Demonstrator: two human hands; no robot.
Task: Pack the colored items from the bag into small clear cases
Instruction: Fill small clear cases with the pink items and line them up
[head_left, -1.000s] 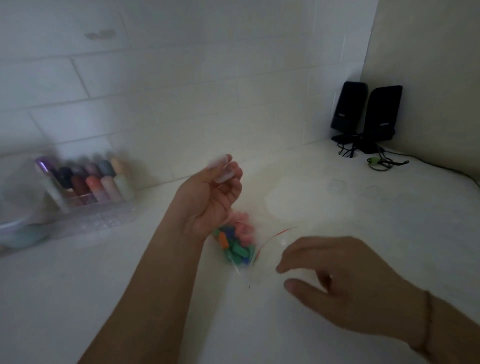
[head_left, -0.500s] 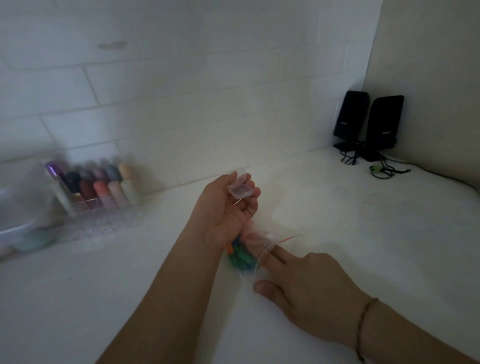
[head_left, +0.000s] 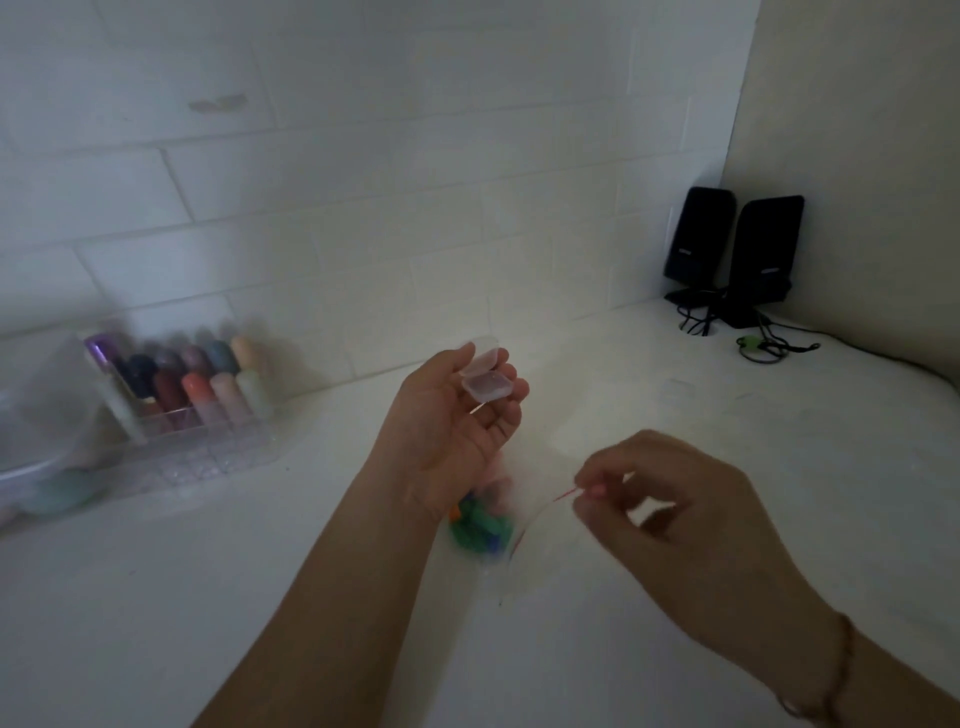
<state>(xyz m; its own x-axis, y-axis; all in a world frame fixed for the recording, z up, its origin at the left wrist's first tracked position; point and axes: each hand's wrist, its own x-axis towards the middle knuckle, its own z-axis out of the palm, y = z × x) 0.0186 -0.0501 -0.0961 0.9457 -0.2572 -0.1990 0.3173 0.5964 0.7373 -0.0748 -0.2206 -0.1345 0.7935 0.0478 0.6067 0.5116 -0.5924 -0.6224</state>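
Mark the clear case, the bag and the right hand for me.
clear case (head_left: 487, 387): head view, on its open tray.
bag (head_left: 480, 527): head view, on the colored items inside it.
right hand (head_left: 685, 514): head view, on the back of the hand.

Two hands, one open clear case, one bag of colored items, two black speakers, one organizer.

A small clear case, lid hinged open, sits upright on curled fingertips above the counter. Below it the clear bag with a red strip lies flat, holding green, blue and orange items.
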